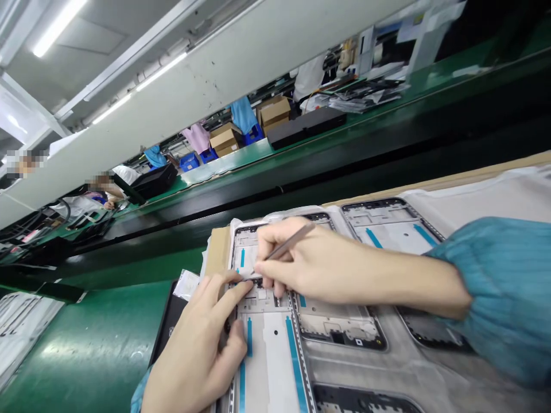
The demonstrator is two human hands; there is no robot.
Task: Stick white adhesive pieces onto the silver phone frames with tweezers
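Note:
My right hand [297, 261] pinches a slim, grey, pointed tool, probably tweezers [289, 242], with its tip angled down to the left. That tip is close to the top edge of a phone frame [275, 355], near my left fingertips. My left hand [206, 344] grips this frame at its upper left corner, fingertips on the top edge and thumb at the side. The frame has a silvery inside, a black rim and blue strips. Another phone frame [243, 255] lies just beyond it, partly hidden by my hands. Under my right wrist sits one more frame [344, 330].
More phone frames [390, 215] lie on a white cloth [486, 192] over a cardboard tray [217, 252]. A black tray [166, 321] stands left of my hand on the green bench [107, 338]. Across the dark conveyor are cardboard boxes [275, 112] and co-workers.

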